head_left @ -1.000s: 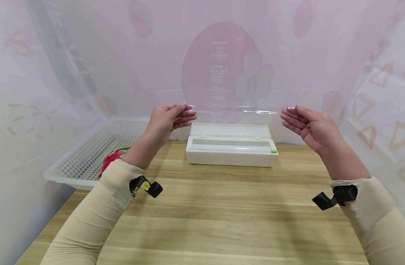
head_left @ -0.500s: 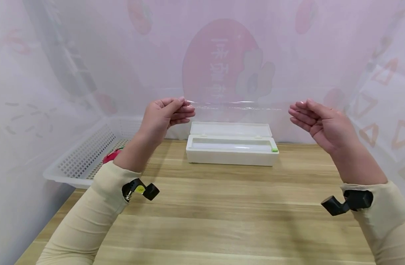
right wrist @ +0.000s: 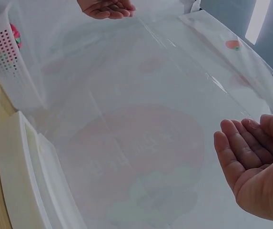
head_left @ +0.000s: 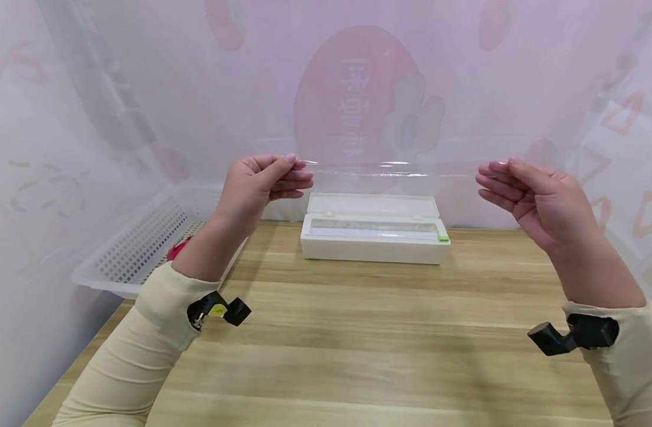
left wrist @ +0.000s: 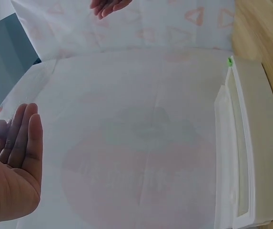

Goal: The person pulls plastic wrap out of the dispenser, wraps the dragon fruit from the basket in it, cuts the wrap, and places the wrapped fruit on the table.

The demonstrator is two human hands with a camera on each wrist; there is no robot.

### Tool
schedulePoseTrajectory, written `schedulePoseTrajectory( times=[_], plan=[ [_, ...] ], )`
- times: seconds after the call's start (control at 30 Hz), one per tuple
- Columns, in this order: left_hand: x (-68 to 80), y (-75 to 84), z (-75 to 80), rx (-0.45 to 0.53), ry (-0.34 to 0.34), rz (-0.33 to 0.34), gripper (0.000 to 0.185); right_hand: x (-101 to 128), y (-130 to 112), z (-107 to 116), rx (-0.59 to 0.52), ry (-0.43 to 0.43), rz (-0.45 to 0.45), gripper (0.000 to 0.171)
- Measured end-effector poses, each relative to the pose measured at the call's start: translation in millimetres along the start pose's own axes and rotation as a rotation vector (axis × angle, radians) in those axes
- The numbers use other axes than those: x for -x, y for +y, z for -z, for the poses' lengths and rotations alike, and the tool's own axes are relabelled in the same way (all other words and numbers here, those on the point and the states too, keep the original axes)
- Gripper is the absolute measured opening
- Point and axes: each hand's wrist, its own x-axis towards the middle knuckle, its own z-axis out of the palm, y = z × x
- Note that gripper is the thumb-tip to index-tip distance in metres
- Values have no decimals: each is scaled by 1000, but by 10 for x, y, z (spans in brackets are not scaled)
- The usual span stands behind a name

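Between my two raised hands stretches a thin clear sheet of cling film [head_left: 379, 168], seen mostly by its bright glints. My left hand [head_left: 251, 190] pinches one end with thumb and forefinger, the other fingers held out. At the opposite end, my right hand [head_left: 542, 201] pinches the film the same way; in the right wrist view a shiny film edge [right wrist: 193, 64] runs from hand to hand. Behind and below the film, a white cling film dispenser box [head_left: 376, 250] stands on the table with its lid [head_left: 374, 205] tipped back. A green slider [head_left: 443, 238] sits at its right end.
At the left stands a white perforated basket [head_left: 93, 279] holding a red dragon fruit [head_left: 176, 249], partly hidden by my left forearm. The wooden table [head_left: 358, 332] reaches back to a pink-and-white printed curtain [head_left: 262, 89], with more curtain along both sides.
My hands have moved apart and slightly up, the right hand going farther right and the left a little left. The film between them is stretched wider.
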Motion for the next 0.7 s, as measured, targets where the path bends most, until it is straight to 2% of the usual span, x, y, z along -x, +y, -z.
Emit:
schedulePoseTrajectory(
  times=[0.13,0.37,0.5,0.7],
  plan=[
    [26,-17,14,-54,-7,0,16,38,3,2,61,-14,8,28],
    [96,-41,38,-152,-26,-30,16,127,1,-40,164,18,30,24],
    [172,-37,50,-224,-38,-31,18,214,8,-75,233,44,27,24],
    [321,-33,58,-337,-50,-36,23,365,30,-123,395,75,14,22]
  ],
)
